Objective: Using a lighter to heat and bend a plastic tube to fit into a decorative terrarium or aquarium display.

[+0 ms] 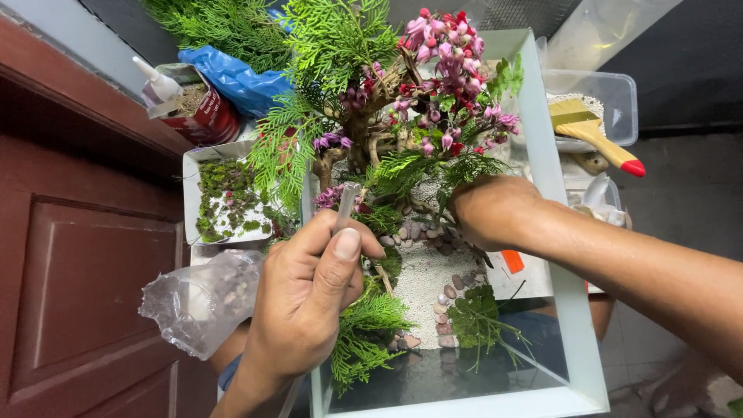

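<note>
Head view: left hand pinches a glue nozzle; right hand, fingers hidden, presses foliage at the tank's 2 o'clock; next, precise glue dab.

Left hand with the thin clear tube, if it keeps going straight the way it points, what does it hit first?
Probably the purple flower cluster just beyond the left hand's tube tip, though depth is unclear.

My left hand pinches a thin clear tube over the glass tank, while my right hand reaches among the pebbles beneath the pink-flowered miniature tree.
</note>
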